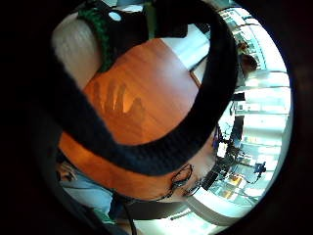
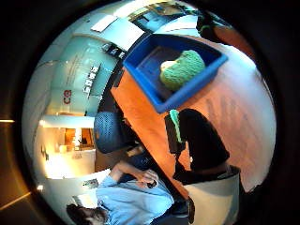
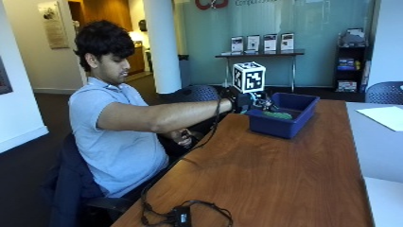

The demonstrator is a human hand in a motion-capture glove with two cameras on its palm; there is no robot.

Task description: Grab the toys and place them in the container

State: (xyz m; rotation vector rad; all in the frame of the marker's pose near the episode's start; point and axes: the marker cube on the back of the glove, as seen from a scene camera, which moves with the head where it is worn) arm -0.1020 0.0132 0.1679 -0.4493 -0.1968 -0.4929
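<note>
A blue container (image 3: 284, 122) stands on the wooden table (image 3: 277, 179) close to its far left edge, and a green knitted toy (image 2: 183, 69) lies inside it against one wall, with dark bare floor showing in the rest of the bin. The person's gloved right hand (image 3: 244, 101) hangs at the container's near rim on an outstretched arm; its grip appears released, its spread-finger shadow on the table, nothing grasped. Broad bare wood stretches from the container toward the near edge, where a black cable bundle (image 3: 182, 215) lies.

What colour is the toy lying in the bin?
Green, knitted-looking toy; clearest in the thumb side palm view, inside the blue bin.
</note>
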